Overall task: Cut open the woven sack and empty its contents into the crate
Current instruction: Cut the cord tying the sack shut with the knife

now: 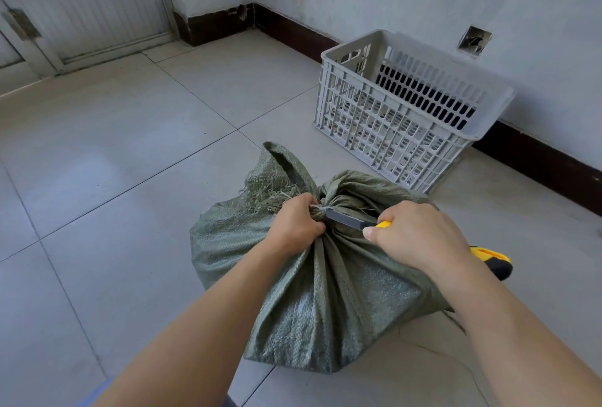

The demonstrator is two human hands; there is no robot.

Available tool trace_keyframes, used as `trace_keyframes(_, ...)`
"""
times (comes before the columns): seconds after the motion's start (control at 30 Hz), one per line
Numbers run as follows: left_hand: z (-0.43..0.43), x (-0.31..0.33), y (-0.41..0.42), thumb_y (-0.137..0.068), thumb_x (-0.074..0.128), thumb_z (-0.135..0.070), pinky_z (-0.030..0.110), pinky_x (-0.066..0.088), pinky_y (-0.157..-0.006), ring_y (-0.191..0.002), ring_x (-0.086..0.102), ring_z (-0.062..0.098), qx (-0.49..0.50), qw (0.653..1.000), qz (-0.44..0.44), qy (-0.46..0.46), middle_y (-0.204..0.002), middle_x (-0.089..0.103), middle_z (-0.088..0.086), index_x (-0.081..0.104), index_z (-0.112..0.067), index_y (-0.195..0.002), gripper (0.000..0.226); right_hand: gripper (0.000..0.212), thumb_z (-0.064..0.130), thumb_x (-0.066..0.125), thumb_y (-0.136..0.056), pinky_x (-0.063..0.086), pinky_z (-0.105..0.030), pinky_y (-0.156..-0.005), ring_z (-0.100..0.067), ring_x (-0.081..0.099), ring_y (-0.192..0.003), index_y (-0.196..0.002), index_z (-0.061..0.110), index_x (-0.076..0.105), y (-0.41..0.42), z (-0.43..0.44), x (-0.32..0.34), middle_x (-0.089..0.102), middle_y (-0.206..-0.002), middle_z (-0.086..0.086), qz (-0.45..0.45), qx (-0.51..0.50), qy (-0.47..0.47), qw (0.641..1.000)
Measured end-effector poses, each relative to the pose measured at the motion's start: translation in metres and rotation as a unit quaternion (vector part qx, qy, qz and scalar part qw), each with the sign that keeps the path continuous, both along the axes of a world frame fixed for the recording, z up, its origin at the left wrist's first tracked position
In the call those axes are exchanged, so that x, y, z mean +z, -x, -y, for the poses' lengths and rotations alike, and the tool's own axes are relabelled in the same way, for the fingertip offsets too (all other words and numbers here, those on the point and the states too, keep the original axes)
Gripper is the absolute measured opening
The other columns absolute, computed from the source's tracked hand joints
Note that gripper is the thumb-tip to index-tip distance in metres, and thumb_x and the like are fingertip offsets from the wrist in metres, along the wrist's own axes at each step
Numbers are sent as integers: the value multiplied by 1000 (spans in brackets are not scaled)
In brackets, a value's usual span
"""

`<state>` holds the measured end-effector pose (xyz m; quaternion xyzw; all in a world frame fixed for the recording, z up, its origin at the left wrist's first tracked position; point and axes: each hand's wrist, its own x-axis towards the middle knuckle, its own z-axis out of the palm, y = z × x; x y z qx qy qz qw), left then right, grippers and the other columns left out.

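A green woven sack (pixel 325 302) lies on the tiled floor, full and tied at its neck. My left hand (pixel 294 222) grips the gathered neck just beside the tie. My right hand (pixel 420 237) holds a yellow and black utility knife (pixel 488 260); its dark blade end touches the tie at the neck. The frayed open flap of the sack sticks up behind my left hand. A grey slatted plastic crate (pixel 384 132) stands behind the sack to the right, against the wall, and looks empty.
Bare grey floor tiles (pixel 130 145) spread to the left and front. A white wall with a dark skirting board (pixel 537 162) runs behind the crate. A door (pixel 81 5) is at the far left corner.
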<state>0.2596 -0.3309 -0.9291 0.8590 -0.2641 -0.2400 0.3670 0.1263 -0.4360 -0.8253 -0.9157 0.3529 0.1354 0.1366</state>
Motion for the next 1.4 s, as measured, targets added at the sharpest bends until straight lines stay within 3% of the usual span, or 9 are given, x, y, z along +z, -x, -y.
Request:
trace_keyframes(0.23, 0, 0, -2, -74, 61, -6, 29, 33, -52, -68, 50, 21, -17, 1000, 22, -5, -76, 56, 5, 52, -10, -84, 14, 34, 51, 53, -89, 42, -31, -71, -29, 58, -88, -102, 22, 66, -2, -3, -10, 67, -98, -5, 24, 9, 35, 999)
trace_keyframes(0.4, -1, -2, -4, -72, 62, -7, 29, 37, -56, -63, 50, 20, 14, 999, -29, 11, -69, 55, 4, 53, -11, -78, 11, 35, 50, 52, -91, 39, -33, -74, -31, 58, -101, -113, 24, 60, -5, -8, -25, 60, -111, -8, 53, 15, 99, 994)
trace_keyframes(0.6, -5, -2, -6, -73, 65, -13, 27, 34, -54, -55, 45, 17, 45, 995, -85, 30, -64, 50, 2, 59, -3, -93, 23, 37, 51, 48, -94, 35, -35, -71, -32, 59, -101, -94, 14, 47, -11, -14, -35, 64, -108, -10, 44, -10, 65, 997)
trace_keyframes(0.67, -5, 0, -5, -73, 65, -13, 28, 33, -56, -55, 42, 18, 38, 995, -87, 22, -63, 47, 3, 54, -8, -77, 13, 37, 51, 49, -93, 35, -37, -81, -27, 60, -100, -103, 15, 52, -13, -12, -37, 66, -107, -6, 48, 8, 134, 990)
trace_keyframes(0.77, -5, 3, -6, -74, 65, -9, 27, 30, -52, -51, 38, 16, 45, 994, -98, 25, -59, 43, 1, 46, -13, -65, 21, 37, 48, 46, -95, 35, -36, -87, -25, 61, -100, -110, 15, 53, -17, -19, -40, 65, -107, -4, 56, 29, 182, 981)
trace_keyframes(0.87, -6, 5, -8, -74, 64, -7, 27, 26, -48, -48, 34, 15, 50, 994, -94, 27, -56, 39, 0, 42, -13, -62, 26, 38, 51, 49, -93, 38, -32, -65, -31, 60, -90, -93, 14, 56, -21, -17, -49, 62, -92, -5, 50, -35, 47, 997)
trace_keyframes(0.97, -5, 7, -6, -76, 64, -8, 26, 23, -46, -46, 32, 14, 44, 995, -92, 19, -54, 36, -1, 39, -15, -59, 31, 47, 56, 55, -87, 28, -29, -48, -31, 53, -75, -67, 14, 42, -25, -10, -54, 46, -67, -3, 61, -113, -74, 989)
trace_keyframes(1.17, -4, 7, -9, -73, 63, -8, 27, 23, -49, -51, 28, 19, 39, 995, -92, 7, -58, 31, 5, 38, -12, -64, 28, 34, 45, 48, -95, 34, -33, -77, -26, 60, -98, -111, 14, 50, -29, -24, -55, 64, -106, -6, 76, 7, 159, 984)
trace_keyframes(1.4, -7, 7, -14, -78, 70, -16, 27, 26, -51, -54, 35, 19, 58, 992, -112, 30, -62, 37, 5, 43, -10, -71, 28, 27, 38, 52, -96, 36, -35, -82, -27, 60, -94, -114, 18, 48, -31, -24, -48, 64, -105, -5, 88, 38, 163, 982)
